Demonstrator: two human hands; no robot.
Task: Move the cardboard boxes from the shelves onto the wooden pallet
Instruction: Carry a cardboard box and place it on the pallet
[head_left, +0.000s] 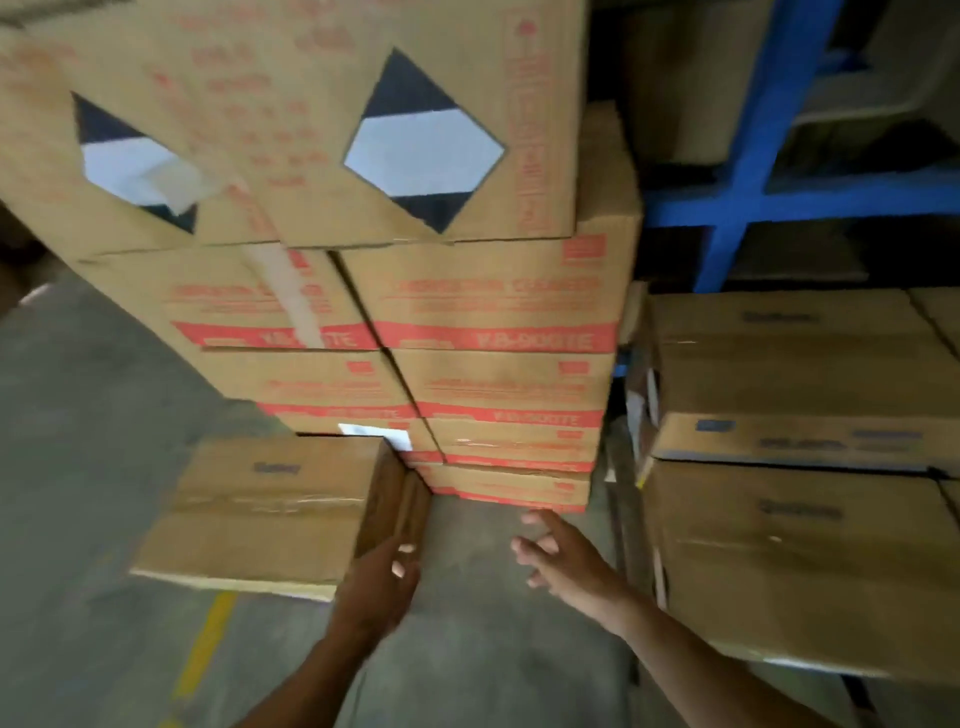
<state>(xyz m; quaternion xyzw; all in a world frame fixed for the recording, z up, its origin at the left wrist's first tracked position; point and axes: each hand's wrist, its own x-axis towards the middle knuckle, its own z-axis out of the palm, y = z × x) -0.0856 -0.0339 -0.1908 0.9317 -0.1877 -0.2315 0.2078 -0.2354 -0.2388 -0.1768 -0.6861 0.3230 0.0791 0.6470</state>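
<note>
Cardboard box (270, 512) sits low beside the red-printed stack (498, 374); I see my left hand (382, 584) on its near corner, right hand (563, 556) spread, holding nothing.

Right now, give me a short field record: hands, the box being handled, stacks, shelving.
left hand: on the right end of the plain box, fingers against its side
right hand: open, fingers spread, touching nothing
red-printed stack: behind the plain box, several layers
right-side boxes: stacked, dark print
shelving frame: blue, upper right
floor: grey, yellow line
</note>
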